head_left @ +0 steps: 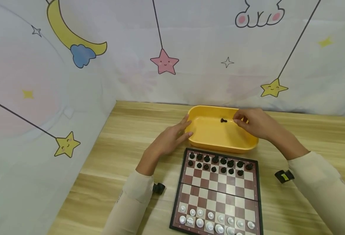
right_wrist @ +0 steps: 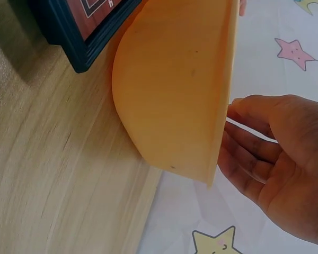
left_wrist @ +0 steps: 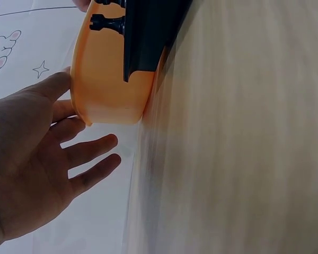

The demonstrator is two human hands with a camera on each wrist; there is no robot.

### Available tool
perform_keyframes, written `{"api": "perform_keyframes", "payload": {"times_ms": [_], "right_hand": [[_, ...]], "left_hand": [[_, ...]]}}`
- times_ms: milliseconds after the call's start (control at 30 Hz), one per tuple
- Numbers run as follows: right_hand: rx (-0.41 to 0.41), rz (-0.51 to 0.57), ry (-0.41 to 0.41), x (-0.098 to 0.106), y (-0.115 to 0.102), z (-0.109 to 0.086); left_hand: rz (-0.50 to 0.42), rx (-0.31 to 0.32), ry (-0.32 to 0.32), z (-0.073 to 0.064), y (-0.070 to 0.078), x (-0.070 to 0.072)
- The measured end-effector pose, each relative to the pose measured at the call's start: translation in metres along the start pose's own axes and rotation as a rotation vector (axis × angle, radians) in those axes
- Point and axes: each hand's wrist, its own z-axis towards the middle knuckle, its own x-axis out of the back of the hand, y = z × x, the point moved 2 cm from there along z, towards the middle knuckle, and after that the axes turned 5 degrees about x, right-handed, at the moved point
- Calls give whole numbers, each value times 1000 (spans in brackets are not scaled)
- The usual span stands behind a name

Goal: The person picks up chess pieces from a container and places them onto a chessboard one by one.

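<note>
A yellow plastic tray (head_left: 210,132) stands behind an unfolded chessboard (head_left: 216,184). One small black chess piece (head_left: 223,120) lies on its side in the tray. My left hand (head_left: 171,137) touches the tray's left end with spread, mostly straight fingers. The left wrist view shows fingertips against the tray's rim (left_wrist: 79,106) and others free. My right hand (head_left: 254,122) hovers over the tray's right end, fingers loosely bent and apart from the piece. In the right wrist view the rim hides the fingertips of the right hand (right_wrist: 286,153).
Black chess pieces (head_left: 215,159) stand in two rows at the board's far side, white pieces (head_left: 210,225) in two rows at the near side. The wooden table (head_left: 125,143) meets a cartoon-printed cloth (head_left: 202,81) at the back and left.
</note>
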Motion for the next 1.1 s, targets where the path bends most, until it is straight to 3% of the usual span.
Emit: {"api": "perform_keyframes", "payload": {"times_ms": [833,1100], "right_hand": [[-52,5,-92,-18,20,31],[-46,-43,-105,-23,20,36]], "left_hand": [[11,19,4,2,-2,0],[8,10,8,2,-2,-2]]}}
